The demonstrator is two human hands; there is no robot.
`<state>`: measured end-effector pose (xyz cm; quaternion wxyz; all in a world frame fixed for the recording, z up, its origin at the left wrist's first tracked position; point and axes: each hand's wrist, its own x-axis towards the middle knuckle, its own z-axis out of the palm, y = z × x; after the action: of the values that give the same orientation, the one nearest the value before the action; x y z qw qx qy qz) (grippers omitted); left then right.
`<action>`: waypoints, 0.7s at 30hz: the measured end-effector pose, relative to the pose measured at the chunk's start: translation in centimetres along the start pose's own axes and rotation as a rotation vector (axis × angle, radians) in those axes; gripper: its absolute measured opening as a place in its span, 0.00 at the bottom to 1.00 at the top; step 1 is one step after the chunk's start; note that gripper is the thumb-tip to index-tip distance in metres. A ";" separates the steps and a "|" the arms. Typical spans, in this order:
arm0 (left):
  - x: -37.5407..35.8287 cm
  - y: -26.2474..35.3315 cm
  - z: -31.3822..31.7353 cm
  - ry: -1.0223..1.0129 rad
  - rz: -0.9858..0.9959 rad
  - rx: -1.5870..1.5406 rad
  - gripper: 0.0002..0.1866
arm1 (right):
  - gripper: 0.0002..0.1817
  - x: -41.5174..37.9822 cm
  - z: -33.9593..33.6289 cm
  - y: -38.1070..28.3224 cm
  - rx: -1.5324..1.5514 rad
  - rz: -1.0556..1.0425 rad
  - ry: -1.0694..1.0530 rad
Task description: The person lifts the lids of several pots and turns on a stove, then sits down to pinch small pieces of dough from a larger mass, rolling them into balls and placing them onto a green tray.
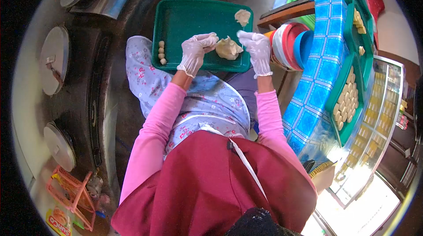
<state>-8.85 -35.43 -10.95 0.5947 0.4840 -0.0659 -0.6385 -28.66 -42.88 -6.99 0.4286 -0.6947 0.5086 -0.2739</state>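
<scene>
A green tray (198, 9) rests at the person's lap. Over its near edge is my left hand (194, 53) in a thin white glove, with fingers pressed together; anything between them is hidden. My gloved right hand (257, 50) is at the tray's right side. Its fingers are drawn together, their tips slightly blurred, and I cannot make out what they hold. A pale, uneven lump of dough (229, 50) lies on the tray between both hands. Farther off, a smaller dough piece (242, 17) sits in the right corner. Several small dough balls (161, 53) line the left edge.
To the right stands a table with a blue checked cloth (304, 99). On it, a green tray (349, 126) holds many pale round pieces (346, 104). Stacked tubs with red and blue lids (294, 44) are near my right hand. Dark equipment with round lids (55, 60) stands left.
</scene>
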 end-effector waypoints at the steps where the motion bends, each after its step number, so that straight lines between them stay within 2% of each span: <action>1: -0.1 -0.1 -0.1 0.011 -0.004 0.016 0.15 | 0.06 0.1 0.0 2.8 -0.343 -0.086 0.024; 3: 0.0 -0.7 -0.2 0.026 -0.012 0.047 0.15 | 0.07 -1.0 0.8 3.0 -1.016 -0.536 -0.215; 4: 0.2 -1.2 0.0 0.011 -0.025 0.019 0.15 | 0.10 -2.3 1.9 2.6 -0.799 -0.380 -0.097; 5: 0.7 -2.1 0.4 -0.003 -0.039 -0.010 0.15 | 0.10 -3.0 3.1 3.7 -0.803 -0.318 -0.039; 7: 2.0 -4.6 0.7 -0.060 -0.070 -0.083 0.15 | 0.10 -3.2 4.8 5.0 -0.838 -0.367 0.063; 10: 4.8 -8.8 0.4 -0.143 -0.126 -0.235 0.14 | 0.05 -2.5 3.4 6.2 -0.879 -0.531 -0.070; 13: 3.7 -8.2 1.7 -0.066 -0.095 -0.124 0.13 | 0.03 -3.3 0.9 -0.1 0.343 0.490 -0.055; 14: 3.5 -7.7 2.0 -0.053 -0.102 -0.038 0.12 | 0.05 -3.5 0.1 0.0 0.584 0.474 -0.057; 17: 2.6 -6.9 2.3 -0.051 -0.061 0.035 0.14 | 0.08 -3.6 -2.0 -3.7 0.843 0.380 -0.018; 18: 1.9 -6.2 2.6 -0.069 -0.046 0.079 0.15 | 0.10 -3.4 -2.0 -3.7 0.743 0.360 0.016; 21: 1.1 -5.1 2.5 -0.167 -0.108 -0.158 0.17 | 0.11 -2.8 -0.2 -1.6 0.657 0.305 -0.012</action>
<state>-13.93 -36.10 -13.57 0.5882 0.3836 -0.0384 -0.7109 -28.94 -40.15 -5.33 0.6681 -0.4375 0.4886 -0.3515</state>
